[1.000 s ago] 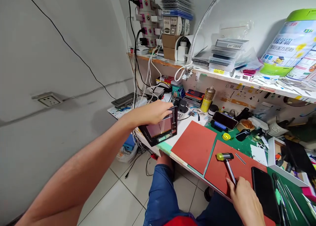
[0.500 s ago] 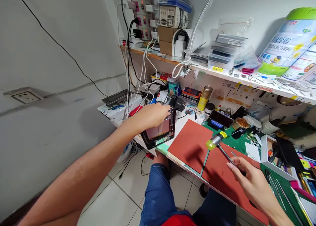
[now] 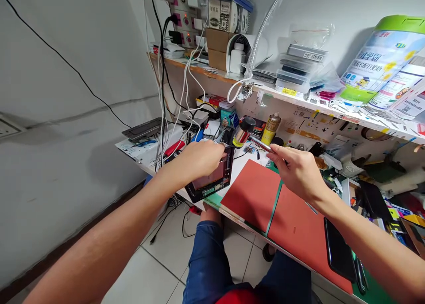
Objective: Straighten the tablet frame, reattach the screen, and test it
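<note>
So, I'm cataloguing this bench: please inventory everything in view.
Hammer: 1, yellow-and-black head, held above the desk
Flat device: 1, black frame, desk's front left
Mats: 2, brick red, on the desk
Phone-like slab: 1, black, right mat's right side
Spray can: 1, yellow, desk's rear
Green-lidded tin: 1, white-blue, right of shelf
Bottle: 1, white, shelf
Socket tower: 1, white-purple, shelf's left
Cables: several, black and white, left
Smaller clutter: uncounted, mixed, desk and shelf
Left hand: 1, bare, on device
Right hand: 1, bare, on hammer
</note>
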Motion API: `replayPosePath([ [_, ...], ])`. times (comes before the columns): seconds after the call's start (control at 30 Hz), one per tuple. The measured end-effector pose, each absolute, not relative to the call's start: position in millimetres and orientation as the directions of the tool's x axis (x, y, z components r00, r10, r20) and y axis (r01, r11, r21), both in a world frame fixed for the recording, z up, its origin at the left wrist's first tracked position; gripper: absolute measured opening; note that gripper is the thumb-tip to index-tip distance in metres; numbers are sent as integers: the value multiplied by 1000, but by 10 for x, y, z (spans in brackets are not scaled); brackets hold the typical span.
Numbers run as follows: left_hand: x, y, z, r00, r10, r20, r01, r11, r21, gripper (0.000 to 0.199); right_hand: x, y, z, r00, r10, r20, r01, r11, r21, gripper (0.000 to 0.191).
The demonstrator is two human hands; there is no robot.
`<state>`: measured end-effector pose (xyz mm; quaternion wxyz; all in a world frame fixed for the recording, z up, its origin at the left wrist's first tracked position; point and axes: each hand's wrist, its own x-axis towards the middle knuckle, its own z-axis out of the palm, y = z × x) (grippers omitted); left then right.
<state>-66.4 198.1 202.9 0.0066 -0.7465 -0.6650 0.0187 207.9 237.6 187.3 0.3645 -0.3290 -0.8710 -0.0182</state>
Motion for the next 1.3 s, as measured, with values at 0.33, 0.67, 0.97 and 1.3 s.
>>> replayPosePath([
  [0.33, -703, 1969, 2018, 147, 988, -48, 979, -152, -139, 30, 2008, 2483, 1665, -560, 528, 638, 563, 808, -175, 27],
  [0.67, -701, 1998, 2021, 151, 986, -65, 978, -158, -136, 26, 1995, 2522, 1779, -622, 444, 645, 595, 804, 20, 28],
  [0.97, -665, 1991, 2075, 133, 987, -88, 979, -145, -143, 29, 1959, 2554, 2019, -474, 432, 768, 614, 787, -63, 22],
  [1.3, -692, 2035, 2053, 123, 988, -93, 980, -136, -148, 34, 1945, 2528, 1885, -623, 474, 622, 568, 821, -57, 29],
])
